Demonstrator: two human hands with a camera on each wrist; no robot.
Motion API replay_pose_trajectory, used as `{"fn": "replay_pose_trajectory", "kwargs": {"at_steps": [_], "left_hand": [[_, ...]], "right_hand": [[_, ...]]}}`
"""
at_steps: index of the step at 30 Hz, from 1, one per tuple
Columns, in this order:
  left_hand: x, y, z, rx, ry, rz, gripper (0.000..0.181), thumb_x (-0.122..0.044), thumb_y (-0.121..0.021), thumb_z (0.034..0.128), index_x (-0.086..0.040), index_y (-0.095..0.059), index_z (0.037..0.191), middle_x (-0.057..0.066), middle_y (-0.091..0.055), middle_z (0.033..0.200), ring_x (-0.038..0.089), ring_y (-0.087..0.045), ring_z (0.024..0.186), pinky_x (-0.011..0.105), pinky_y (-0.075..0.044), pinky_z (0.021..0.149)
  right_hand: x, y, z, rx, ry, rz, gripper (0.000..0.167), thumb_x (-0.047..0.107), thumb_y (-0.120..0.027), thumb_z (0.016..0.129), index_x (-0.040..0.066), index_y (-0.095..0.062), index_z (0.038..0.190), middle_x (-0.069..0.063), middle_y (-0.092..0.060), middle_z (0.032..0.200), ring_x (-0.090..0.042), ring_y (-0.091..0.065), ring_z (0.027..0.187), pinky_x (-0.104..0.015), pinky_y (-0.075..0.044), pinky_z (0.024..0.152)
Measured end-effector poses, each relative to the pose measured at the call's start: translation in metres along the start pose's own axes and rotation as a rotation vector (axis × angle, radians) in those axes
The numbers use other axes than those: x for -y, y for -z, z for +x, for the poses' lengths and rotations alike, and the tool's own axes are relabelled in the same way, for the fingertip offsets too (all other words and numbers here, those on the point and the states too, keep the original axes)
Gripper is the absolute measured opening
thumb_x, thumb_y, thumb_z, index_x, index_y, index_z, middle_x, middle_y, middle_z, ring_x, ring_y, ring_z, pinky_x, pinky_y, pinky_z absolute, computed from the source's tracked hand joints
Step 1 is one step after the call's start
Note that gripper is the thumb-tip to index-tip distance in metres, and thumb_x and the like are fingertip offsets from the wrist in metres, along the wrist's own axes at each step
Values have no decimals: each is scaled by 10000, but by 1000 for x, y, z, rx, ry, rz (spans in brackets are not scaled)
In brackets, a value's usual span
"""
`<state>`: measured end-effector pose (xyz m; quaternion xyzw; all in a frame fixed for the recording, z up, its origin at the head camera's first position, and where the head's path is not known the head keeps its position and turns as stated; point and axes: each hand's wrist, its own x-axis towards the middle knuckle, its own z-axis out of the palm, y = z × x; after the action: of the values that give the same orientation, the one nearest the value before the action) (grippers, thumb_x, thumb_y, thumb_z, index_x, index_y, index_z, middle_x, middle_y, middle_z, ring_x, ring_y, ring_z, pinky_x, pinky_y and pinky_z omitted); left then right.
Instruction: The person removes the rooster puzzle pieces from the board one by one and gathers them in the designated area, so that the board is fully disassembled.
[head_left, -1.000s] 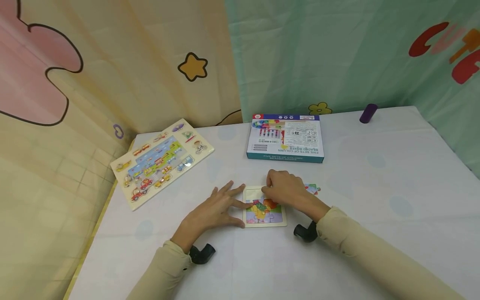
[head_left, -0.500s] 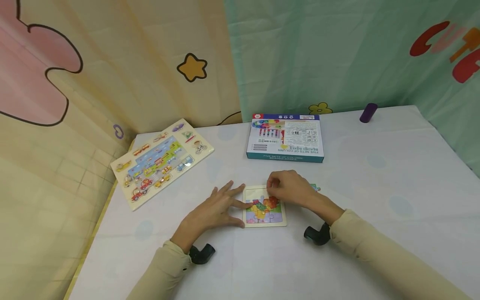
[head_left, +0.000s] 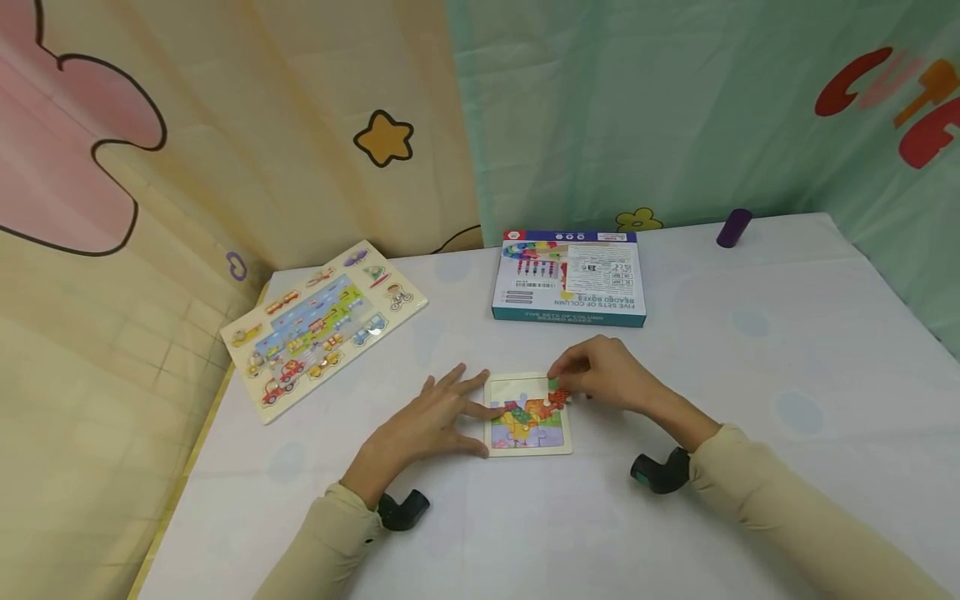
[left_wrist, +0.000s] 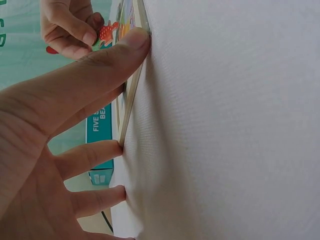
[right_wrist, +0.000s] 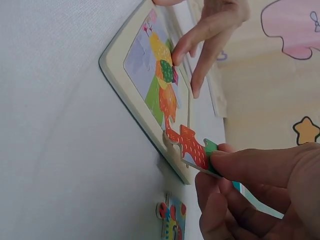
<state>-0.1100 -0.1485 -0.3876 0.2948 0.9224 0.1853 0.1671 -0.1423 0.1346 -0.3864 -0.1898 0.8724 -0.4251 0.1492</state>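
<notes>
A small square jigsaw tray (head_left: 528,452) with a pale wooden rim lies on the white-covered table, its lower part filled with pieces and its upper part bare. My left hand (head_left: 427,423) is spread at the tray's left side, thumb at the near corner, a fingertip on the picture. In the right wrist view, a red jigsaw piece (right_wrist: 194,149) with white specks and a green end is pinched between thumb and fingers of my right hand (head_left: 611,377). The piece is tilted over the tray's right edge. A loose colourful jigsaw piece (right_wrist: 174,217) lies beside the tray.
Behind the tray lies a beaded-boxes carton (head_left: 570,283). To the left is a vehicle peg puzzle board (head_left: 322,329), lying at an angle. A purple cylinder (head_left: 733,227) stands near the back edge, against a printed curtain (head_left: 637,108).
My right hand has moved right from the tray's upper middle to its right edge, and the red piece in its fingers has come into sight. My left hand has stayed in place.
</notes>
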Motion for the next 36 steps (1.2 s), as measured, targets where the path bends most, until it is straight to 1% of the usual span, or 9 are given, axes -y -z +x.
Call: {"fn": "replay_pose_trajectory", "kwargs": {"at_steps": [2, 6, 9, 15, 21, 24, 30, 34, 36], "left_hand": [[1, 0, 0, -2, -3, -2, 589, -397, -861, 710, -262, -689, 1257, 83, -350, 1562, 410, -163, 1470, 716, -158, 1084], [1, -1, 0, -10, -10, 2, 587, -397, -864, 704, -261, -694, 1250, 84, -355, 1560, 414, -164, 1469, 717, -160, 1082], [1, -2, 0, -13, -11, 1, 585, -399, -864, 705, -261, -695, 1248, 82, -354, 1560, 415, -159, 1470, 714, -154, 1085], [0, 0, -1, -7, -7, -5, 568, -383, -861, 720, -270, -693, 1251, 76, -344, 1566, 403, -165, 1471, 707, -152, 1091], [0, 0, -1, -2, -3, -15, 568, -378, -860, 723, -269, -691, 1255, 74, -338, 1570, 397, -158, 1475, 704, -141, 1097], [0, 0, -1, -4, -6, -11, 564, -379, -860, 723, -271, -694, 1250, 72, -341, 1569, 394, -161, 1474, 703, -144, 1097], [1, 0, 0, -2, -15, -13, 561, -381, -855, 727, -274, -692, 1253, 72, -338, 1570, 395, -158, 1474, 704, -143, 1096], [1, 0, 1, 2, -2, -14, 578, -392, -857, 718, -275, -688, 1259, 73, -341, 1569, 400, -152, 1475, 704, -143, 1096], [1, 0, 1, 1, 6, -11, 585, -395, -861, 711, -273, -689, 1257, 76, -345, 1567, 402, -151, 1475, 705, -144, 1095]], "right_hand": [[-3, 4, -2, -3, 5, 8, 142, 45, -675, 894, 36, -761, 1007, -51, -725, 955, -169, -592, 730, -297, -530, 621], [-11, 11, -8, -26, -6, -13, 148, 46, -681, 895, 41, -768, 1015, -56, -732, 991, -169, -604, 782, -290, -527, 683], [-16, 18, -14, -38, -32, -18, 148, 48, -684, 895, 46, -773, 1014, -56, -734, 1000, -178, -610, 800, -289, -528, 697], [-26, 35, -28, -62, -69, -20, 149, 70, -690, 898, 56, -777, 1017, -65, -734, 1010, -184, -596, 777, -260, -510, 634], [-42, 51, -42, -106, -121, -73, 145, 115, -697, 903, 84, -784, 1016, -55, -736, 1030, -182, -624, 870, -249, -512, 688], [-49, 58, -48, -122, -155, -82, 147, 132, -698, 905, 95, -786, 1017, -57, -734, 1041, -195, -626, 905, -244, -510, 703], [-59, 69, -56, -122, -196, -75, 166, 140, -696, 905, 81, -781, 1035, -93, -726, 1076, -221, -612, 946, -245, -501, 706], [-62, 73, -56, -114, -221, -79, 171, 130, -687, 907, 81, -780, 1043, -97, -723, 1084, -225, -602, 954, -245, -496, 711], [-63, 74, -55, -113, -218, -82, 172, 115, -682, 907, 69, -778, 1041, -102, -725, 1072, -226, -598, 936, -247, -491, 696]]}}
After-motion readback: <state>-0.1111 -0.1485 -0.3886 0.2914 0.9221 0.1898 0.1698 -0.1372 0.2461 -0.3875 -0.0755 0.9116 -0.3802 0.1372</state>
